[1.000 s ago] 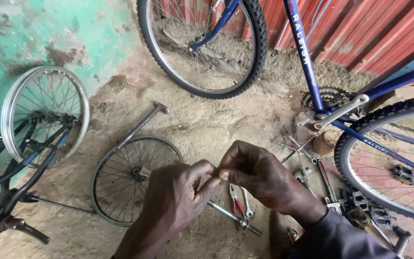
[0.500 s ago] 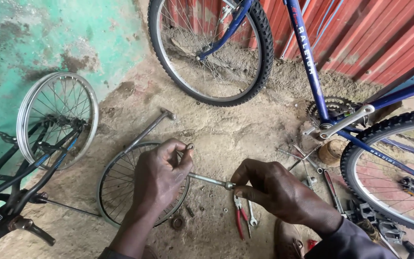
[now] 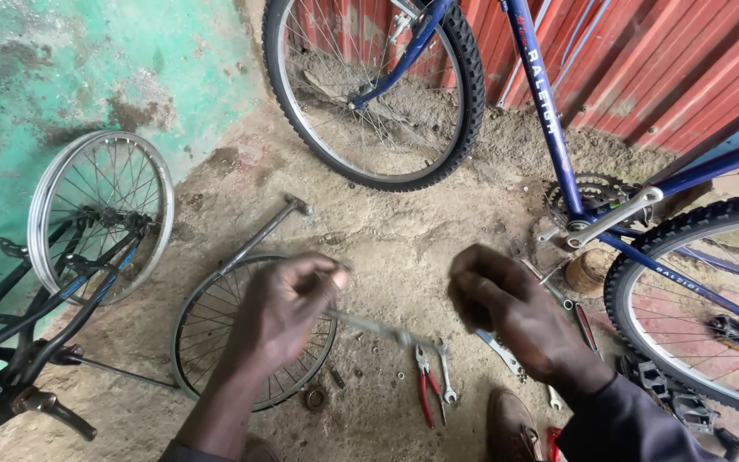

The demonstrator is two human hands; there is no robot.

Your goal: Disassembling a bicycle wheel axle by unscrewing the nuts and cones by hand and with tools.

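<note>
My left hand (image 3: 288, 308) is pinched around one end of a thin axle rod (image 3: 378, 327). Fingers curled tight, thumb pressing on top. The rod sticks out to the right, over the dirt floor (image 3: 387, 231), its far end blurred above the tools. Cannot tell if a nut or cone sits on it; too blurred.

My right hand (image 3: 506, 312) is off the rod, well apart to the right. Fingers folded in loosely, near a fist. It may have something small inside; the picture doesn't show, so I can't tell.

Progress, as a judgement: mid-job. The rod is out of any hub and in hand, so it isn't fitted anywhere. The small wheel (image 3: 254, 334) lies flat on the floor just under my left hand, bare rim and spokes, no tyre. Loose nuts and washers lie scattered near it. So reassembly looks still to come.

Tools on the floor below the rod: red pliers (image 3: 425, 389), a spanner (image 3: 445, 376) just beside them, another spanner (image 3: 499, 351) near my right hand. A hammer (image 3: 263, 235) lies past the wheel. A second bare wheel (image 3: 100, 214) leans at left. A blue bike (image 3: 549, 111) stands behind, against the red wall (image 3: 643, 60).
</note>
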